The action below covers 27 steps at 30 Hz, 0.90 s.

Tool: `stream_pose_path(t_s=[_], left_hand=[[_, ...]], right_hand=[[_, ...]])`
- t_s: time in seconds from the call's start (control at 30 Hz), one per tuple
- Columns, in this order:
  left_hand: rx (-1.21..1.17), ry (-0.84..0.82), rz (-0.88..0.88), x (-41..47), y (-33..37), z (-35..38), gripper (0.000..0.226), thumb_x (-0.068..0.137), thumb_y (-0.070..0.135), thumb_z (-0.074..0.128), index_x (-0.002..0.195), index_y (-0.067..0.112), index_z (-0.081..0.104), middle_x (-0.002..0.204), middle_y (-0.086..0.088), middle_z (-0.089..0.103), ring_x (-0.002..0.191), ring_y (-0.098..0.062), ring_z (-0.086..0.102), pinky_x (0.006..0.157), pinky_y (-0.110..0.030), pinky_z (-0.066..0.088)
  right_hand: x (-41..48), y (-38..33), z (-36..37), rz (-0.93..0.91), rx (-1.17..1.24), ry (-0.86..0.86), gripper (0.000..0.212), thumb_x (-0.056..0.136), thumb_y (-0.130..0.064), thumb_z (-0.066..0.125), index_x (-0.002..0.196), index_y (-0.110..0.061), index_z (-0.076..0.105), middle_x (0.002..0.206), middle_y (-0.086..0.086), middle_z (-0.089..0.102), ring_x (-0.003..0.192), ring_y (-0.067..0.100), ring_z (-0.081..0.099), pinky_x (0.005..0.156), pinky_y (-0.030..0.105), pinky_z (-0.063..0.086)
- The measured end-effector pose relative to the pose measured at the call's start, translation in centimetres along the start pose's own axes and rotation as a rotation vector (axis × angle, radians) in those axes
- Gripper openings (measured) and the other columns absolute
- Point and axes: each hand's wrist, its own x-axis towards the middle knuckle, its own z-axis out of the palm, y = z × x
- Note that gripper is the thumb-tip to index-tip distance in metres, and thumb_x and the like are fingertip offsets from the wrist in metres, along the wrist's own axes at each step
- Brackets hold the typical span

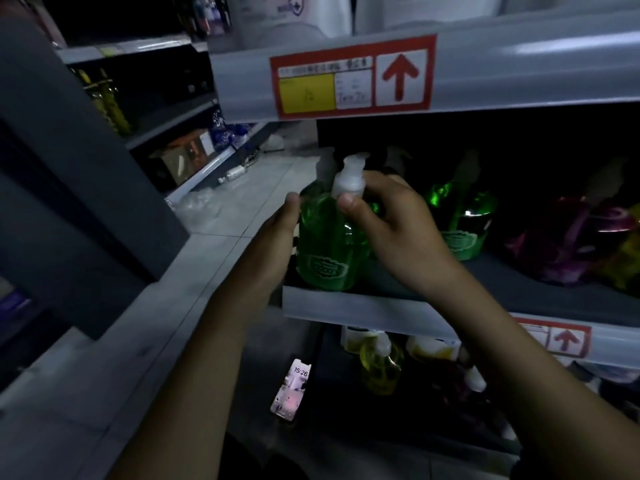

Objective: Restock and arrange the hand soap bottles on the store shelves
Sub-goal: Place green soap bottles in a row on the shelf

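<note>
A green hand soap bottle (325, 244) with a white pump top stands at the left front corner of the middle shelf (363, 310). My left hand (273, 237) lies flat against its left side, fingers straight. My right hand (391, 220) grips the bottle at its neck, thumb on the front just below the white pump. A second green bottle (460, 220) stands further right on the same shelf, and purple bottles (571, 237) stand beyond it in the dark.
The upper shelf edge (485, 71) carries a red price tag with an arrow. On the lower shelf stand yellow soap bottles (381, 368). A lit phone (291, 389) lies below. Tiled floor (221, 237) and another rack (145, 98) are on the left.
</note>
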Motion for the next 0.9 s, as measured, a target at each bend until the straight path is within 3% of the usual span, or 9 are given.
stream_pose_path(t_s=[0.1,0.17,0.23,0.3,0.37,0.53,0.7,0.8,0.9], left_hand=[[-0.063,-0.006,-0.008,0.5,0.2,0.2,0.050,0.098,0.055,0.021,0.129,0.034,0.053,0.124,0.007,0.061,0.108,-0.013,0.060,0.086,-0.031,0.050],[-0.069,-0.003,-0.025,0.7,0.0,0.4,0.050,0.096,0.058,0.021,0.126,0.038,0.055,0.123,0.007,0.062,0.110,-0.013,0.059,0.091,-0.035,0.049],[-0.075,-0.001,-0.034,0.9,-0.4,0.5,0.046,0.096,0.059,0.022,0.109,0.043,0.063,0.108,0.014,0.069,0.104,-0.007,0.062,0.093,-0.036,0.048],[-0.075,0.011,-0.013,1.1,-0.6,0.7,0.044,0.097,0.056,0.024,0.091,0.040,0.064,0.082,0.021,0.072,0.084,0.005,0.067,0.079,-0.024,0.052],[-0.083,0.030,0.000,1.1,-0.7,0.9,0.040,0.099,0.051,0.026,0.090,0.036,0.063,0.074,0.023,0.071,0.073,0.009,0.066,0.063,-0.015,0.052],[-0.144,0.069,0.002,1.5,-1.5,0.7,0.044,0.090,0.061,0.040,0.111,0.032,0.065,0.109,0.003,0.071,0.104,-0.013,0.066,0.094,-0.041,0.049],[-0.111,0.075,-0.013,1.8,-2.5,1.2,0.060,0.073,0.073,0.043,0.114,0.033,0.063,0.116,-0.002,0.067,0.111,-0.019,0.063,0.098,-0.052,0.045],[-0.104,0.152,-0.010,1.7,-2.7,1.6,0.056,0.072,0.072,0.041,0.108,0.036,0.065,0.112,-0.001,0.068,0.108,-0.019,0.063,0.096,-0.052,0.046],[-0.106,0.169,-0.015,1.4,-2.7,1.7,0.054,0.074,0.070,0.041,0.110,0.037,0.065,0.112,0.000,0.069,0.107,-0.019,0.064,0.096,-0.052,0.047]], right_hand=[[0.5,0.6,0.4,-0.001,-0.015,-0.027,0.025,0.097,-0.028,0.051,0.113,-0.015,0.064,0.098,-0.007,0.060,0.098,0.011,0.053,0.079,0.016,0.039],[0.9,0.8,0.7,-0.012,-0.038,-0.034,0.025,0.098,-0.028,0.051,0.114,-0.014,0.065,0.100,-0.006,0.063,0.098,0.013,0.055,0.078,0.014,0.038],[1.2,0.9,1.2,-0.035,-0.051,-0.025,0.025,0.097,-0.028,0.051,0.111,-0.013,0.066,0.098,-0.003,0.065,0.095,0.016,0.058,0.074,0.019,0.040],[1.4,0.8,1.8,-0.035,-0.048,-0.007,0.024,0.097,-0.027,0.052,0.107,-0.011,0.067,0.095,0.002,0.067,0.091,0.017,0.058,0.072,0.022,0.041],[1.6,0.8,2.4,-0.033,-0.031,0.011,0.023,0.096,-0.026,0.053,0.102,-0.009,0.067,0.091,0.003,0.068,0.087,0.016,0.058,0.070,0.018,0.041],[2.1,0.6,3.3,-0.026,-0.044,0.038,0.020,0.097,-0.022,0.054,0.099,-0.007,0.067,0.081,0.002,0.063,0.072,0.010,0.051,0.060,0.008,0.036],[1.9,1.1,3.6,-0.029,-0.031,0.046,0.015,0.096,-0.015,0.055,0.098,-0.006,0.066,0.068,-0.020,0.045,0.064,0.001,0.044,0.060,0.006,0.033],[1.4,1.1,3.7,-0.007,0.010,0.047,0.024,0.097,-0.016,0.053,0.116,-0.006,0.064,0.091,0.001,0.064,0.088,0.015,0.053,0.066,0.009,0.035],[0.8,1.1,3.6,0.030,0.028,0.057,0.030,0.099,-0.017,0.050,0.126,-0.007,0.059,0.105,0.012,0.062,0.095,0.019,0.054,0.069,0.006,0.035]])
